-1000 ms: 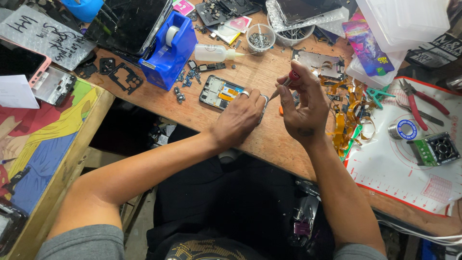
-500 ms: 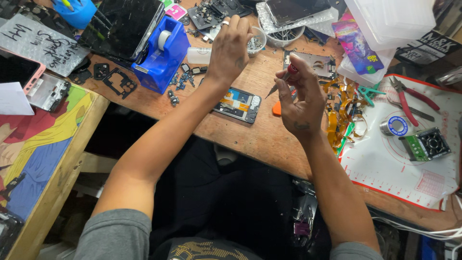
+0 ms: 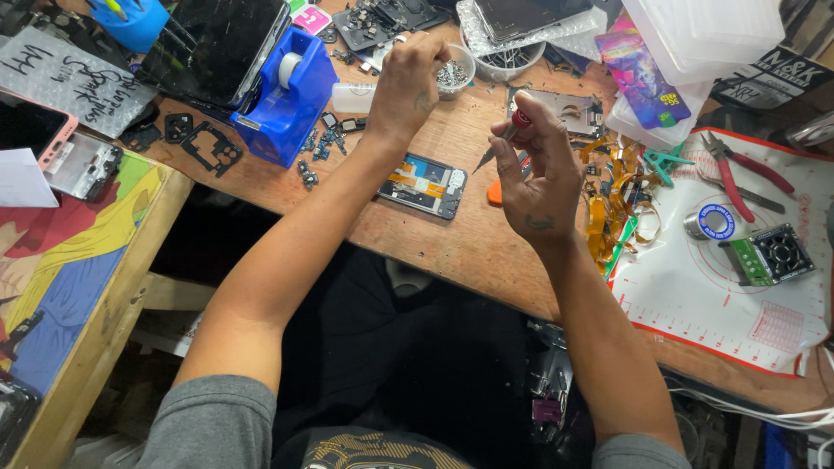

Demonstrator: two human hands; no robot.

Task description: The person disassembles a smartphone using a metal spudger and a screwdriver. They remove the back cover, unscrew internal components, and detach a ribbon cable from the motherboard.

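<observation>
the left hand (image 3: 408, 82) reaches forward over the wooden bench (image 3: 452, 252), fingers bunched at the rim of a small clear cup of screws (image 3: 453, 74); whether a screw is pinched between them i cannot tell, since the back of the hand hides the tips. the right hand (image 3: 539, 178) is closed around a small screwdriver (image 3: 504, 139) with a red cap, held upright in the air with the tip pointing down and left, lifted off the work so it stays ready. the opened phone (image 3: 423, 185) lies flat on the bench between the two forearms, just below the left wrist, insides facing up. a blue tape dispenser (image 3: 291, 95) stands to its left, loose orange ribbon cables (image 3: 617, 187) lie to the right, and red pliers (image 3: 738, 178) rest on the white mat (image 3: 738, 304).
</observation>
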